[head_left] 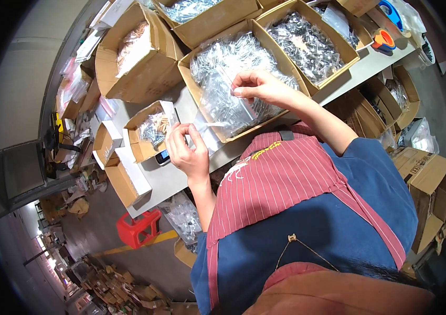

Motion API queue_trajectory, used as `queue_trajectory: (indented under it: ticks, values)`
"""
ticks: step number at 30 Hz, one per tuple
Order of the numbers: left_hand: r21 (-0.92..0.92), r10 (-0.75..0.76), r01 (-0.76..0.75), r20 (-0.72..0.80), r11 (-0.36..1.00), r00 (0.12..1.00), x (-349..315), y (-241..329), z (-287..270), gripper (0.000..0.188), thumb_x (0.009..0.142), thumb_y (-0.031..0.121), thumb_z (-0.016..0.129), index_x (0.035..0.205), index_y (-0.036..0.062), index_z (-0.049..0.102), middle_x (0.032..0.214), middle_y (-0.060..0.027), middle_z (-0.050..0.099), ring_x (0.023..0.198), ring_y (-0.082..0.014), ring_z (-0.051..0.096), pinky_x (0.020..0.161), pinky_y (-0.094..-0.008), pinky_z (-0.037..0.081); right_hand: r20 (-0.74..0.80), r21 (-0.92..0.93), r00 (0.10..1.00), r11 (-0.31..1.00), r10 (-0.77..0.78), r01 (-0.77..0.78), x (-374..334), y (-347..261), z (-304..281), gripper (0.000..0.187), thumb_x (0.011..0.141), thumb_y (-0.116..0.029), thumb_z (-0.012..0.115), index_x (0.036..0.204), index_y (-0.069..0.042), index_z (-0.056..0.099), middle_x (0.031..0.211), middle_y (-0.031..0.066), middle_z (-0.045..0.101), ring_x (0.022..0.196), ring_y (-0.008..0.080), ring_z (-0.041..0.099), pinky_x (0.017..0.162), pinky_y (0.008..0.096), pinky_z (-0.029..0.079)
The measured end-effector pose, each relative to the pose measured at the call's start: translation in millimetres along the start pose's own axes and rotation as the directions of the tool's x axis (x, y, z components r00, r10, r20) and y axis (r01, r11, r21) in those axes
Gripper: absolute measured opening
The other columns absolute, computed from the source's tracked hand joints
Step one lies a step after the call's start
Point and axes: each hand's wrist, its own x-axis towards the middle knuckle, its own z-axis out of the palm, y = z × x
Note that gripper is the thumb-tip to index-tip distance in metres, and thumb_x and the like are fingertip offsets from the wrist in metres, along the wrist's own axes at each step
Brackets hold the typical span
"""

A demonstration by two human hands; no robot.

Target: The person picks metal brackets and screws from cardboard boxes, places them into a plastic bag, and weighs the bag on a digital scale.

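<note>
My right hand (262, 88) is over the large cardboard box (190, 86), its thumb and forefinger pinched on the upper edge of a clear plastic bag (243, 111). The bag hangs over loose metal screws (254, 52) that fill this box. Left of the box, my left hand (189, 157) is raised with its fingers curled, close to a small cardboard tray (135, 137). Whatever is between its fingertips is too small to make out. Silver and copper-coloured small parts (154, 128) lie in that tray. A clear plastic sheet (207, 137) lies between my left hand and the box.
Right of the screws is a box of black metal parts (304, 44). A deep box of copper-coloured pieces (134, 42) stands back left. An orange tape roll (384, 39) lies at the table's far right. A red plastic stool (139, 228) is on the floor, below the table's near-left edge.
</note>
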Motion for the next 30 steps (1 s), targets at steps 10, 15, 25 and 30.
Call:
queue_trajectory:
  ticks: [10, 15, 25, 30]
  values:
    - [-0.342, -0.305, 0.368, 0.225, 0.865, 0.926, 1, 57, -7, 0.006, 0.089, 0.002, 0.064, 0.094, -0.0003, 0.061, 0.079, -0.0096, 0.065, 0.066, -0.0184, 0.063, 0.062, -0.0305, 0.049, 0.08, -0.251, 0.993, 0.966, 0.083, -0.06, -19, -43, 37, 0.021, 0.09, -0.025, 0.066, 0.085, -0.006, 0.061, 0.064, 0.0002, 0.056, 0.059, 0.0079, 0.05, 0.053, 0.0272, 0.04]
    - [-0.536, -0.26, 0.666, 0.644, 0.519, 0.72, 13, 68, -7, 0.029, 0.1, 0.018, 0.053, 0.08, -0.0014, 0.06, 0.064, -0.0033, 0.062, 0.059, -0.0085, 0.06, 0.051, -0.0227, 0.042, 0.133, -0.061, 0.99, 0.996, -0.049, 0.058, -31, -30, 36, 0.025, 0.086, -0.024, 0.07, 0.078, -0.003, 0.057, 0.066, 0.0047, 0.061, 0.064, 0.011, 0.056, 0.058, 0.0306, 0.044]
    - [-0.525, -0.173, 0.803, 0.796, 0.281, 0.58, 2, 68, -2, 0.035, 0.103, 0.026, 0.048, 0.094, -0.0035, 0.064, 0.08, -0.0022, 0.062, 0.072, -0.0081, 0.053, 0.063, -0.0235, 0.04, 0.295, 0.156, 0.955, 0.988, -0.037, -0.01, -49, -36, 37, 0.018, 0.087, -0.007, 0.068, 0.074, 0.002, 0.06, 0.069, 0.0064, 0.066, 0.069, 0.0149, 0.069, 0.062, 0.0291, 0.053]
    - [-0.587, -0.181, 0.767, 0.75, 0.26, 0.636, 6, 78, 0, 0.024, 0.1, 0.018, 0.051, 0.093, -0.0018, 0.062, 0.083, -0.0015, 0.06, 0.075, -0.0072, 0.05, 0.066, -0.0222, 0.037, 0.207, 0.204, 0.978, 0.979, -0.016, -0.027, -51, -32, 30, 0.02, 0.088, -0.015, 0.067, 0.075, -0.001, 0.061, 0.067, 0.0025, 0.062, 0.059, 0.0106, 0.058, 0.052, 0.026, 0.042]
